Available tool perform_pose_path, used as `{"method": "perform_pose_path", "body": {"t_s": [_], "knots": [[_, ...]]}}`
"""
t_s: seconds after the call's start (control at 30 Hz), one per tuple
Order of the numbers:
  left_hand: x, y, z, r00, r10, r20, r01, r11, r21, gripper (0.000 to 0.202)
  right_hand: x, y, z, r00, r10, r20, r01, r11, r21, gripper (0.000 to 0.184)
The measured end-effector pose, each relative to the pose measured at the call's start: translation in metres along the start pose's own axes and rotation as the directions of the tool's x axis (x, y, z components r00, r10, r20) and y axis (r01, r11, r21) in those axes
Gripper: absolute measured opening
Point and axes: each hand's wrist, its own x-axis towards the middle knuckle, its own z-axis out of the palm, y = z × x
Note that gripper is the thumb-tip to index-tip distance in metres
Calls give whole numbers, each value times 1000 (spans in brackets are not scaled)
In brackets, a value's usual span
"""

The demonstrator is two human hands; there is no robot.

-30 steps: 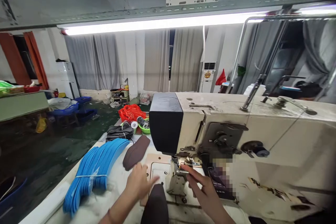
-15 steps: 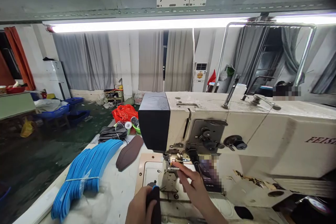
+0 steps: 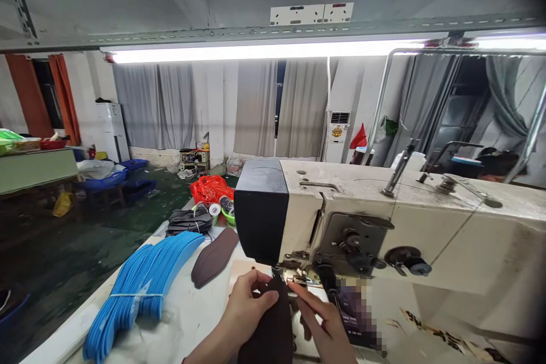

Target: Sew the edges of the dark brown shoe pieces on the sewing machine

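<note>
My left hand [image 3: 246,310] is closed on the top edge of a dark brown piece [image 3: 269,327], fingers curled over it and thumb on the near side. My right hand [image 3: 321,323] lies beside it with its fingers [image 3: 303,300] stretched flat along the piece's right edge, touching it but not closed around it. The piece stands upright between both hands, its tip just under the needle area [image 3: 290,278] of a worn cream sewing machine [image 3: 384,222] with a black end cover [image 3: 261,210]. To the left on the white table [image 3: 194,318] lie a second brown piece [image 3: 214,256] and, beside it, a tied stack of blue pieces [image 3: 143,281]. Farther back sit a dark bundle [image 3: 188,220], a green basket [image 3: 229,217] of spools and a red bag [image 3: 211,187].
</note>
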Motion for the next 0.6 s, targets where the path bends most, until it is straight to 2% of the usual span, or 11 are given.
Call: {"method": "perform_pose_path", "body": {"t_s": [0.37,0.53,0.6], "knots": [[6,1,2,999,43,8,-43,998,52,15,0,0,-2,1000,-14,18,15,998,-58,41],[10,-1,2,999,37,-1,-37,999,19,16,1,3,-3,996,-87,-3,86,992,-89,41],[12,-3,2,999,45,5,-45,999,13,16,1,3,-4,997,-78,19,80,991,-104,41]]}}
